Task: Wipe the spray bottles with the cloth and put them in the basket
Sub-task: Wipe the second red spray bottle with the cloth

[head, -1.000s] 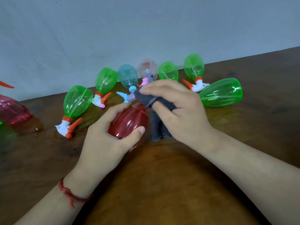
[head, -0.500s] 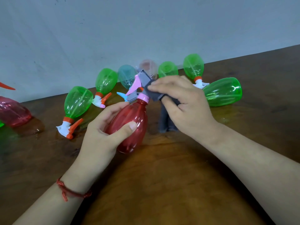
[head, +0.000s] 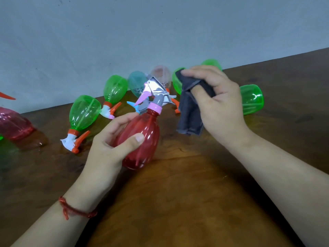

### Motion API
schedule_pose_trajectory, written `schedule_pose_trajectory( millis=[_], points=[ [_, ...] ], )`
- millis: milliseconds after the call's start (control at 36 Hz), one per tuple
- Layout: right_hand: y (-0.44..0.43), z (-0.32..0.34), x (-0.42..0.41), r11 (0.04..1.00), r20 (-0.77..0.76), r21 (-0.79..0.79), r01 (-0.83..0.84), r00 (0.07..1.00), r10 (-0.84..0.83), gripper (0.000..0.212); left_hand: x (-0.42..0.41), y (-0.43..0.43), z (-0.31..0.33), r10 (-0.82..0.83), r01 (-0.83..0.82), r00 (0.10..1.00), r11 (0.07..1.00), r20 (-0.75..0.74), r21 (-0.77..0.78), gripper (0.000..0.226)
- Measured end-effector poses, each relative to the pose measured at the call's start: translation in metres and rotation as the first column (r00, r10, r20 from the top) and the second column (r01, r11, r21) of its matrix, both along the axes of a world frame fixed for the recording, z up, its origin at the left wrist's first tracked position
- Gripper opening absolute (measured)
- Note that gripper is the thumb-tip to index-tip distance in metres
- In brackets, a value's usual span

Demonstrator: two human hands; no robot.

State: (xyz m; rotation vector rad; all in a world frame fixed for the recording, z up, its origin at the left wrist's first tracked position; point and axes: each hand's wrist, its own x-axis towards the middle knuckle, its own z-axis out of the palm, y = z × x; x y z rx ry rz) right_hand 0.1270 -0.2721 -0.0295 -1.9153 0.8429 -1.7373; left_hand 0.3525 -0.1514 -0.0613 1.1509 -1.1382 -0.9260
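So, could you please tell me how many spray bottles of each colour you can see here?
Green bottles: 5
Red bottles: 2
Teal bottle: 1
Clear pinkish bottle: 1
Total: 9 (green sliver at the left edge uncounted)

Five green bottles lie on the table: a near left green bottle, one farther back, two far ones half hidden, and one on the right. There are two red bottles: a middle red bottle and one at the far left. There is one blue bottle, one pale pink bottle and one grey cloth. There are two hands, the left hand and the right hand, and one red wrist string.
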Motion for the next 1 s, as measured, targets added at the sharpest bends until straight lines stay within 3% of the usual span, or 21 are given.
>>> schedule_pose_trajectory(
  millis=[83,139,222,389,583,806,1000],
  points=[
    [0.000,0.002,0.002,0.993,0.022,0.098,-0.065,0.998,0.063,0.039,0.000,0.002,0.001,-0.067,0.066,0.997,0.998,0.046,0.021,0.061],
    [0.001,-0.001,0.005,0.955,0.042,0.198,-0.223,0.975,0.219,0.042,-0.002,0.002,0.001,-0.095,0.093,0.994,0.995,0.062,0.026,0.060],
    [0.005,-0.010,0.008,0.890,0.085,0.293,-0.348,0.937,0.339,0.044,-0.005,0.001,0.001,-0.082,0.083,0.997,0.996,-0.008,0.020,0.060],
    [0.010,-0.010,0.014,0.951,-0.078,0.207,-0.230,0.965,0.251,0.043,0.005,0.000,0.006,0.031,-0.027,0.993,0.999,-0.118,0.036,0.053],
    [0.008,-0.009,0.009,0.931,0.078,0.260,-0.258,0.966,0.246,0.042,0.002,0.002,0.008,-0.045,0.046,0.998,0.999,-0.037,0.010,0.053],
    [0.011,-0.006,0.008,0.969,-0.181,0.180,-0.167,0.963,0.199,0.047,0.005,0.001,0.007,0.036,-0.035,0.998,0.999,-0.049,0.003,0.055],
    [0.004,0.001,0.001,0.990,0.010,0.137,-0.046,0.999,0.045,0.044,-0.003,0.005,0.006,-0.001,0.003,0.970,1.000,0.244,-0.009,0.062]
  ],
)
